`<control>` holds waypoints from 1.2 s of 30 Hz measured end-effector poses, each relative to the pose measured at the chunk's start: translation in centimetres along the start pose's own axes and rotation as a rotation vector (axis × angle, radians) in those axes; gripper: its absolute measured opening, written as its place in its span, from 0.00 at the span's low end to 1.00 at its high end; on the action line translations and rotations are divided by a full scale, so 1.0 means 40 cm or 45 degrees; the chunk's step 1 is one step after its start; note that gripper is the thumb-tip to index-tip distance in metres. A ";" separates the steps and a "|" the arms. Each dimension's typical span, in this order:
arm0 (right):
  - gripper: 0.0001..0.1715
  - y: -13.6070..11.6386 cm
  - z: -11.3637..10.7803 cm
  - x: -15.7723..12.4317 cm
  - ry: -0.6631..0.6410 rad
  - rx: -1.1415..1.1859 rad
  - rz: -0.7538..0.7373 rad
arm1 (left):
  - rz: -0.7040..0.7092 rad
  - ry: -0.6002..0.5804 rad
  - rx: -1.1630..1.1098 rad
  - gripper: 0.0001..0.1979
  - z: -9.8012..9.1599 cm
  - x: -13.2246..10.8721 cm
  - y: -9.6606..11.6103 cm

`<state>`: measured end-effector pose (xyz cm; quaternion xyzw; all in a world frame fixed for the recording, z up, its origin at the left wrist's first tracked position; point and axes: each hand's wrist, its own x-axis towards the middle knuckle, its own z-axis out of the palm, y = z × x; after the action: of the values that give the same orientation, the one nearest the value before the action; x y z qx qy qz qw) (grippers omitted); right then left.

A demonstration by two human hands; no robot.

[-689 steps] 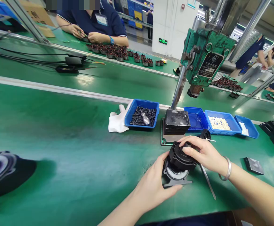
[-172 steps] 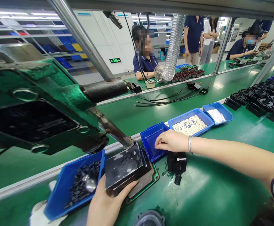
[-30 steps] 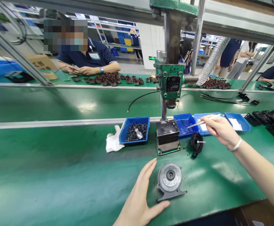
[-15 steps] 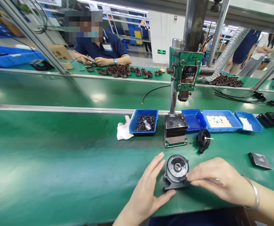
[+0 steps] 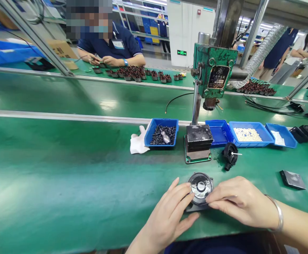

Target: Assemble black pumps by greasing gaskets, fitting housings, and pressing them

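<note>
- A round black housing point(image 5: 200, 187) with a shiny metal centre lies flat, face up, on the green bench mat point(image 5: 64, 176), directly between the hands.
- Its flat foot point(image 5: 196, 208) runs side to side along the edge nearest the person.
- The left hand point(image 5: 164, 215) has its slightly spread fingers on the housing's left rim.
- The right hand point(image 5: 238, 201) has its extended fingers against the right rim. Both hands are equally close, and I cannot tell whether either grips.
- Behind stands a green bench press point(image 5: 214, 70); its metal nameplate point(image 5: 218, 77) is too small to read.
- A green exit sign point(image 5: 182, 52) hangs beyond.
</note>
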<state>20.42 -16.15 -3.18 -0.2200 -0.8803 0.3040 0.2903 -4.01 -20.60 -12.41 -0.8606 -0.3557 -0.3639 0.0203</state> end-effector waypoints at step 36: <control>0.10 0.101 -0.067 0.018 0.248 -0.154 0.292 | 0.099 0.088 -0.019 0.12 0.000 0.014 -0.005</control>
<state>22.47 -11.76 -3.85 -0.3646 -0.8337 0.2591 0.3239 -3.86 -20.11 -12.08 -0.8607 -0.3185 -0.3950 0.0403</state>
